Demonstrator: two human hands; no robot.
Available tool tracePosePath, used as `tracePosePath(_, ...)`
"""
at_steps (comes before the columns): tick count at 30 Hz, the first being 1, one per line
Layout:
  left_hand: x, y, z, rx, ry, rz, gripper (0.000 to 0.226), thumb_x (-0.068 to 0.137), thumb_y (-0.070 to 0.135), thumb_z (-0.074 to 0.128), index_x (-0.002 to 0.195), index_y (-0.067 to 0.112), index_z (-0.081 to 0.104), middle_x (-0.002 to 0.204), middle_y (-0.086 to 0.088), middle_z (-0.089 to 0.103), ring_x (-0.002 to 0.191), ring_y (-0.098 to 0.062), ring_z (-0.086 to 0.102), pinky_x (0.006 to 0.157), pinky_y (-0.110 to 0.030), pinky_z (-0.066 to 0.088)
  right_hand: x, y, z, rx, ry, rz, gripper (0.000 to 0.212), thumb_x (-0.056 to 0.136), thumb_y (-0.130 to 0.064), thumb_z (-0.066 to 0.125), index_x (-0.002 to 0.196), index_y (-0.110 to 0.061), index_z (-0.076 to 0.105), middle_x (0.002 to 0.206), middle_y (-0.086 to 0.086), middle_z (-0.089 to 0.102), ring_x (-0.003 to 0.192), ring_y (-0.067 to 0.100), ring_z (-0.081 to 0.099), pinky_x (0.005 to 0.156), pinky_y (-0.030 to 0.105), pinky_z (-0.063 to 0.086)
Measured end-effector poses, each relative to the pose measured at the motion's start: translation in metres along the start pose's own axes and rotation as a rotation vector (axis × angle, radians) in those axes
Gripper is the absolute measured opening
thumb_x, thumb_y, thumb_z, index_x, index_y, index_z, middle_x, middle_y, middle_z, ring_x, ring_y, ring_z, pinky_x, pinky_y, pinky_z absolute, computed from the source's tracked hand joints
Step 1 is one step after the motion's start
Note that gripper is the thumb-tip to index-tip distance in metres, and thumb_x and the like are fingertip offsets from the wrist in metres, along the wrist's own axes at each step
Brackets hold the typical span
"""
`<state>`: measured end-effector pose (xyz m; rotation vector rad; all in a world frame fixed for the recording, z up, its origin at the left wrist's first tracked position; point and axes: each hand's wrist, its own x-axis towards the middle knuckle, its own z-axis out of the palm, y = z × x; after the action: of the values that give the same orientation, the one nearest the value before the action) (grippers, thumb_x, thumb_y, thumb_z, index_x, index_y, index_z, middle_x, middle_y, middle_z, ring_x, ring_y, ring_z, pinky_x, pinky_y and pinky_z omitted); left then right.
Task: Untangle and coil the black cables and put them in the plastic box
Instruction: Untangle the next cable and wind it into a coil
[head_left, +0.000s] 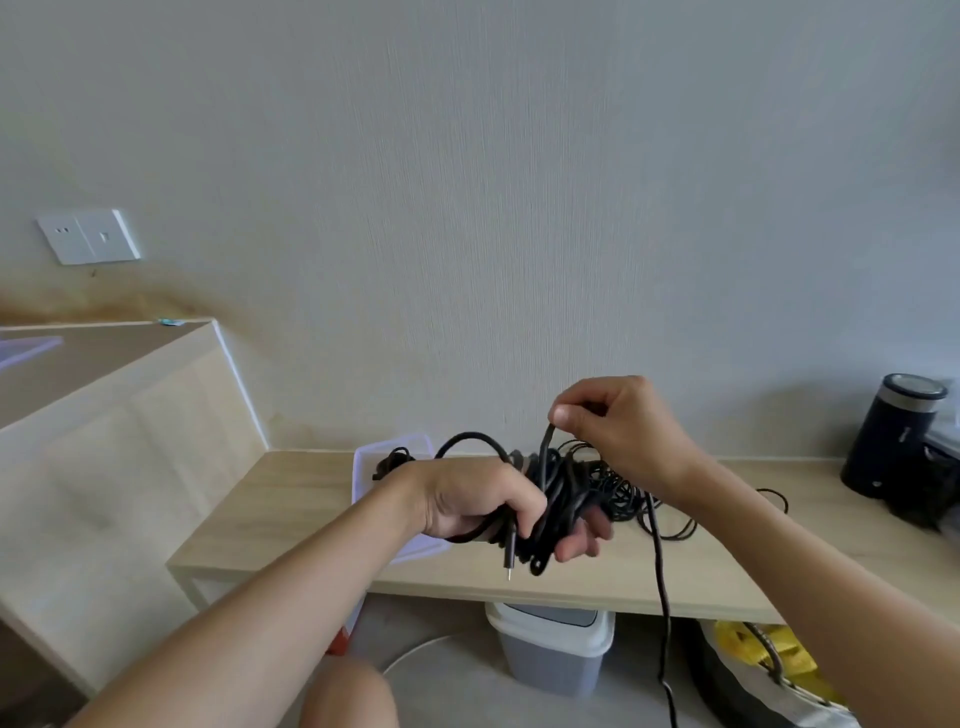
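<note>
My left hand grips a coiled bundle of black cable above the wooden shelf, a plug end dangling below its fingers. Above and to the right, my right hand pinches a strand of the same cable between thumb and fingers. One long strand hangs from the bundle down past the shelf edge toward the floor. More tangled black cable lies on the shelf behind the bundle. The clear plastic box sits on the shelf behind my left wrist, with a small black cable inside.
The light wooden shelf runs along the wall. A dark cylindrical appliance stands at the far right. Below the shelf are a grey bin and a bag with yellow contents. A taller wooden cabinet is left.
</note>
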<state>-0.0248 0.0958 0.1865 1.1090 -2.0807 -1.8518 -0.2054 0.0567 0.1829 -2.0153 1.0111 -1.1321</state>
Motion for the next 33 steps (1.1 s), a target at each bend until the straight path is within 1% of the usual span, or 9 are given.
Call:
tracePosePath(4,0.002,0.013,0.005,-0.204,-0.031,0.201,0.021,0.063,0.008,0.047,0.08,0.006,0.059,0.09,-0.012,0.052,0.101,-0.033,0.041,0.086,-0.035,0.037,0.004,0.005,0.001,0.316,0.038,0.048,0.024,0.097,-0.02,0.059,0.082,-0.004,0.069,0.061,-0.003,0.06,0.057,0.01,0.053,0.054,0.023,0.045)
tracePosePath(8,0.004,0.017,0.013,-0.484,-0.073,0.366,0.034,0.063,0.003,0.045,0.096,0.002,0.053,0.088,-0.009,0.056,0.079,-0.02,0.056,0.076,-0.026,0.047,0.002,0.013,-0.002,0.464,-0.048,0.083,0.03,0.103,-0.015,0.048,0.086,0.006,0.062,0.068,0.02,0.063,0.058,0.022,0.06,0.049,0.027,0.048)
tracePosePath(11,0.012,0.023,0.012,-0.797,-0.039,0.561,0.053,0.063,0.0,0.046,0.116,-0.005,0.051,0.099,-0.012,0.057,0.104,-0.023,0.051,0.089,-0.03,0.045,-0.003,0.022,0.009,0.398,-0.051,0.164,0.025,0.098,0.004,0.042,0.078,-0.001,0.056,0.063,0.016,0.052,0.055,0.021,0.048,0.051,0.029,0.037)
tracePosePath(16,0.022,0.03,-0.013,-1.183,0.568,0.642,0.031,0.073,-0.008,0.039,0.099,0.003,0.051,0.103,-0.019,0.061,0.1,-0.029,0.055,0.093,-0.033,0.047,-0.022,0.026,0.031,0.401,-0.252,0.391,0.028,0.104,-0.013,0.042,0.093,0.006,0.059,0.062,0.006,0.044,0.046,0.015,0.037,0.043,0.024,0.028)
tracePosePath(19,0.028,0.015,-0.022,-0.891,0.934,0.508,0.022,0.082,-0.007,0.038,0.082,0.007,0.055,0.103,-0.012,0.06,0.081,-0.017,0.049,0.07,-0.024,0.039,-0.029,0.027,0.03,0.29,-0.36,0.415,0.026,0.101,-0.013,0.047,0.09,0.007,0.06,0.063,0.01,0.049,0.049,0.02,0.05,0.047,0.029,0.043)
tracePosePath(22,0.03,-0.008,-0.021,-0.315,1.037,0.328,0.034,0.06,0.007,0.051,0.093,0.009,0.061,0.092,0.001,0.056,0.077,-0.009,0.047,0.063,-0.02,0.037,-0.031,0.03,0.026,0.247,-0.397,0.465,0.023,0.099,-0.013,0.051,0.083,0.001,0.061,0.06,0.007,0.048,0.046,0.017,0.048,0.047,0.027,0.041)
tracePosePath(26,0.028,-0.028,-0.021,0.175,0.867,0.048,0.031,0.063,0.017,0.052,0.094,0.018,0.058,0.078,0.0,0.049,0.07,-0.016,0.044,0.062,-0.028,0.037,-0.021,0.022,0.025,0.175,-0.264,0.425,0.028,0.095,-0.01,0.055,0.069,-0.004,0.06,0.051,-0.001,0.044,0.044,0.013,0.033,0.044,0.022,0.028)
tracePosePath(30,0.029,-0.022,-0.014,0.511,0.738,-0.159,0.007,0.084,0.013,0.055,0.079,0.017,0.054,0.071,0.001,0.053,0.066,-0.013,0.052,0.06,-0.024,0.044,-0.008,0.008,0.02,0.087,-0.113,0.267,0.013,0.089,-0.013,0.064,0.078,-0.009,0.071,0.061,0.001,0.063,0.051,0.008,0.048,0.049,0.018,0.038)
tracePosePath(33,0.023,-0.016,-0.015,0.355,0.518,-0.138,0.018,0.077,0.0,0.05,0.085,0.004,0.066,0.083,0.002,0.066,0.081,-0.01,0.061,0.072,-0.021,0.05,-0.003,0.0,0.013,0.098,-0.073,0.177,0.007,0.087,-0.012,0.068,0.08,-0.009,0.069,0.057,-0.003,0.065,0.05,0.006,0.051,0.052,0.019,0.04)
